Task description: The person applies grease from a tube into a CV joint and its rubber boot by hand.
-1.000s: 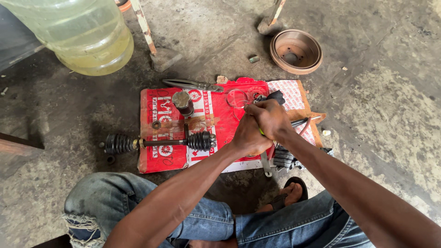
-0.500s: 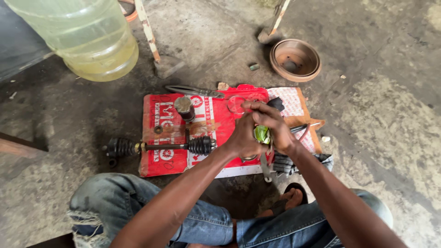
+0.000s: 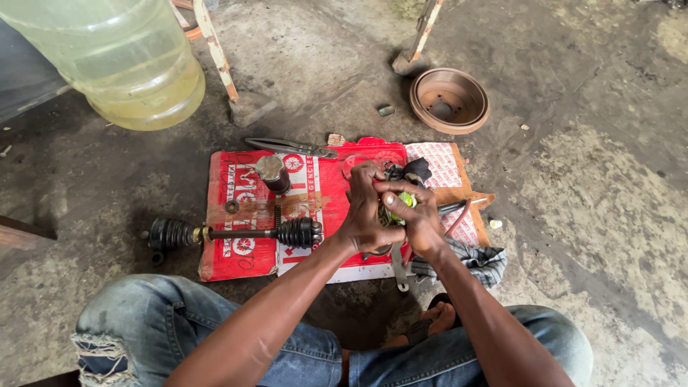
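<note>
Left hand (image 3: 364, 215) and right hand (image 3: 419, 215) staying clamped together on small green object (image 3: 405, 200), now drawing nearer over red cardboard (image 3: 244, 258); axle shaft (image 3: 236, 233) lying untouched alongside.

Ripped blue jeans (image 3: 215, 337), bare arms

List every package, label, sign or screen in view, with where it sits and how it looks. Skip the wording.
Flattened cardboard carton: on the concrete floor under the parts, rectangular, red with white print and round emblems.
Right end of the same sheet: white with a fine red pattern, bare brown cardboard at its edge.
Small green packet: squeezed between left hand and right hand; shape mostly hidden.
No signs or screens.
</note>
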